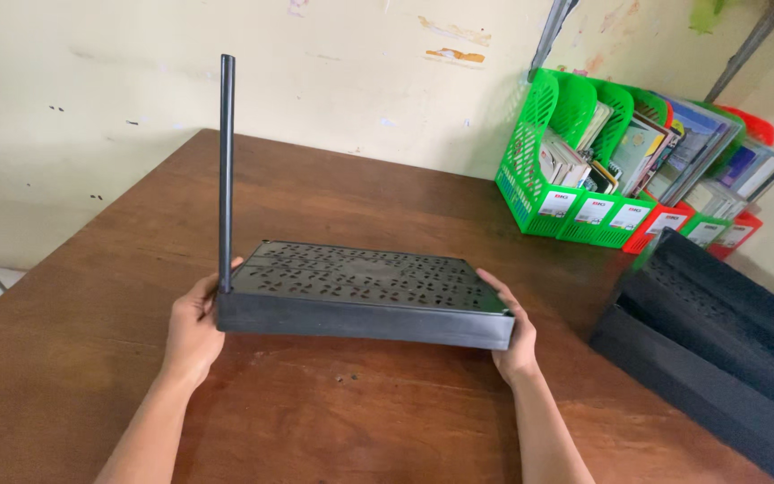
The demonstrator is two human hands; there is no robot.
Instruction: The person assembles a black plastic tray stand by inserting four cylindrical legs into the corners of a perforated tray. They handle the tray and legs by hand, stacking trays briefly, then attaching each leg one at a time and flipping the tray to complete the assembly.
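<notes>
A flat black router [360, 291] with a vented top is held level just above the brown wooden table [91, 296]. One thin black antenna [226, 170] stands upright from its left rear corner. My left hand [192, 333] grips the router's left end, thumb near the antenna base. My right hand [514, 332] grips its right end. Whether the router's underside touches the table I cannot tell.
Green and red plastic file racks [584, 152] full of books and papers stand at the back right against the wall. A stack of black router-like boxes [718, 341] lies at the right edge of the table. The pale wall runs behind the table.
</notes>
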